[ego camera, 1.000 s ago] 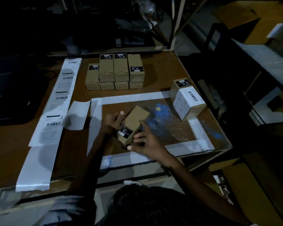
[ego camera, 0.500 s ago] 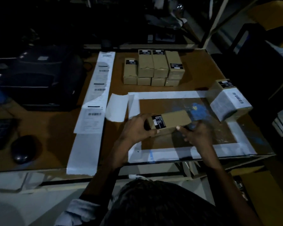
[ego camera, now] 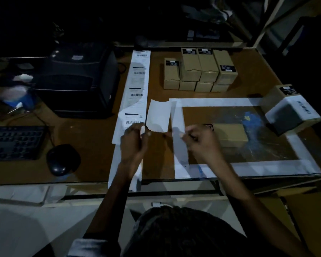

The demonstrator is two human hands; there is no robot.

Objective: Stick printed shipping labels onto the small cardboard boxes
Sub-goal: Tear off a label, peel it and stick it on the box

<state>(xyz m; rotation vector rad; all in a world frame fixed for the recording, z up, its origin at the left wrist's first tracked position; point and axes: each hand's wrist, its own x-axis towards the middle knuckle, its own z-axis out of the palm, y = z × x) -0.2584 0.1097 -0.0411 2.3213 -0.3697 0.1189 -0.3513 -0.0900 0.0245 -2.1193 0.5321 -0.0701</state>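
The box [ego camera: 230, 133] lies flat on the table [ego camera: 93, 145] inside the white tape frame [ego camera: 217, 102], plain brown card with a small black sticker at its left end, print unreadable. My left hand [ego camera: 132, 143] pinches the near corner of the label strip [ego camera: 135, 97], barcodes showing. My right hand [ego camera: 198, 140] hovers beside the box, fingers curled; grip unclear.

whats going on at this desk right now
A person is labelling small cardboard boxes. Their left hand is at the bottom label of the printed label strip, seemingly picking at its corner, while the right hand hovers curled beside it. One unlabelled box lies inside the white taped rectangle, a labelled box sits at the right edge, and a stack of boxes waits behind.
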